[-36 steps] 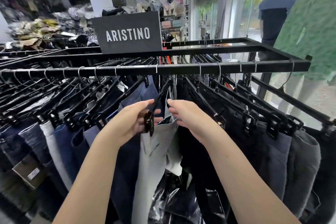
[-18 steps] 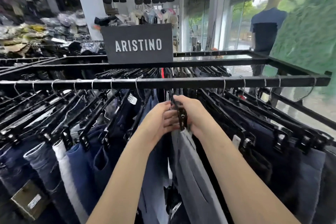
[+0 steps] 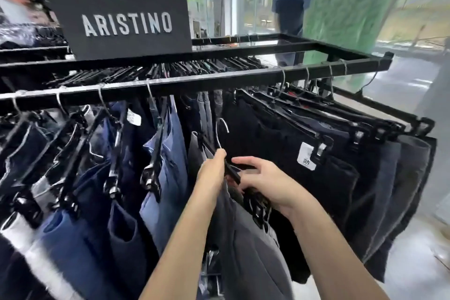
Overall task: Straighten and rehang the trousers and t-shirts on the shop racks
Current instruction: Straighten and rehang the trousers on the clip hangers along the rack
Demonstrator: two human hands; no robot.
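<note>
Left of centre, blue denim trousers (image 3: 170,153) hang from the black metal rack rail (image 3: 219,81). Beside them your left hand (image 3: 211,173) grasps the neck of a black plastic clip hanger (image 3: 232,173), whose wire hook (image 3: 219,141) sits below the rail, apart from it. Your right hand (image 3: 264,184) clasps the same hanger's bar, which carries the grey trousers (image 3: 246,246), just left of the hanging black trousers (image 3: 280,143).

Grey trousers (image 3: 246,238) hang from an unhooked black hanger (image 3: 232,172).
</note>
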